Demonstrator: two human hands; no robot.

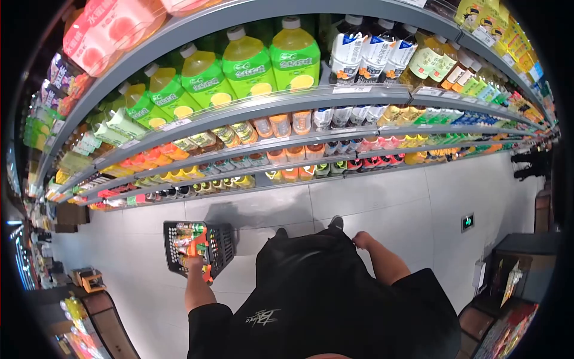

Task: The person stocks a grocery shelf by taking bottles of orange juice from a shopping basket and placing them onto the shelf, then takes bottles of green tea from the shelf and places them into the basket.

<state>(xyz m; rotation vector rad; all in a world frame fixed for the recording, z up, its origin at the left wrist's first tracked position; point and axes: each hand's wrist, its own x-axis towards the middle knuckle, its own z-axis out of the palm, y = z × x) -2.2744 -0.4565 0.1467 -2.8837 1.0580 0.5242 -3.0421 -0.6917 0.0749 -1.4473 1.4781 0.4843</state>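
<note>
My left hand is closed around the orange handle of a dark grey plastic shopping basket, which hangs to my left above the floor. Inside the basket lie several colourful packaged goods, too small to name. On the other side, my right hand hangs beside my thigh with its fingers loosely curled and nothing visible in them. Ahead of me stands a long drinks shelf. Large green-labelled bottles of yellow drink fill part of its upper tier, beside white-labelled bottles.
Grey floor tiles run between me and the shelf. A green arrow sign is set in the floor to the right. Display stands flank me behind. A person's dark-clothed legs show at the far right.
</note>
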